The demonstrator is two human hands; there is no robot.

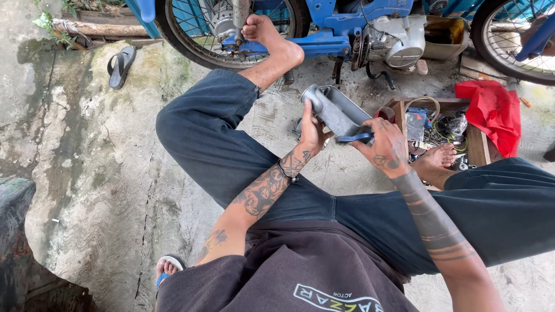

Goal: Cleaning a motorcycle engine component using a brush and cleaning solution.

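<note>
Hands meet above the lap: the left hand (313,134) has its fingers closed around the near end of a grey metal cover (335,110), holding it tilted, while the right hand (386,151) pinches a blue-handled tool (354,137) against it. Just beyond, a wooden box (477,144) of parts sits on the concrete floor (98,150) beside a red rag (492,112). Farther off stands a blue motorbike (347,23).

Cover (335,110): grey metal — matt, smooth.
Floor (104,156): rough concrete, stained.
Rag (491,112): red cloth, crumpled.
Box (477,147): bare wood.
Motorbike frame (324,43): blue paint — glossy.
</note>
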